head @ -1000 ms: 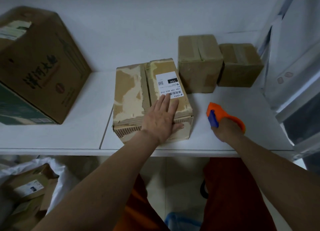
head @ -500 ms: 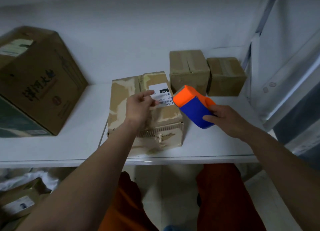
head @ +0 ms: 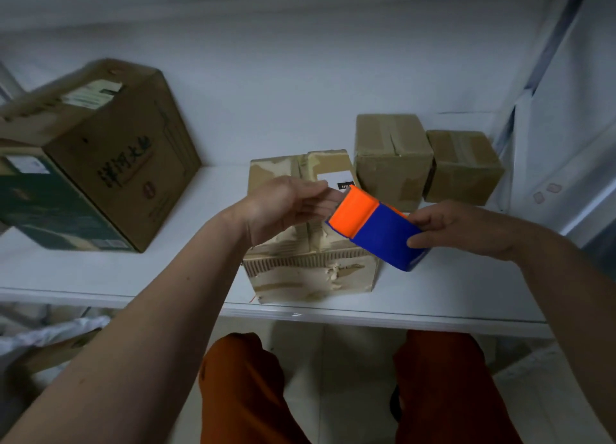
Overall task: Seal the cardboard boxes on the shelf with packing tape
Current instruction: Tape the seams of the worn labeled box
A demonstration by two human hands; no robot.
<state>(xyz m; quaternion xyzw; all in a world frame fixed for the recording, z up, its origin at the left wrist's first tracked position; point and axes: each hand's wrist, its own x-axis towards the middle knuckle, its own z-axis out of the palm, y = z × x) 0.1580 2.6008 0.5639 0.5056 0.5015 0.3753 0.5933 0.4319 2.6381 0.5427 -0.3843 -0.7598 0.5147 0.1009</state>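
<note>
Large printed carton [head: 100, 157] at shelf [head: 433, 297] left end. Worn box [head: 310, 263] at front edge, seam apparently untaped; sealing barely begun. Tape dispenser [head: 376, 227] above it, pinched by right hand [head: 466, 227]; left hand [head: 286, 207] loosely spread at orange end.

Dim, bluish light; soft blur, edges warped.

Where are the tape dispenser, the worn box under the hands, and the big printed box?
tape dispenser [head: 383, 233]: head view, blue body.
worn box [head: 310, 273]: head view, torn front face.
big printed box [head: 130, 177]: head view, printed side panel.
</note>
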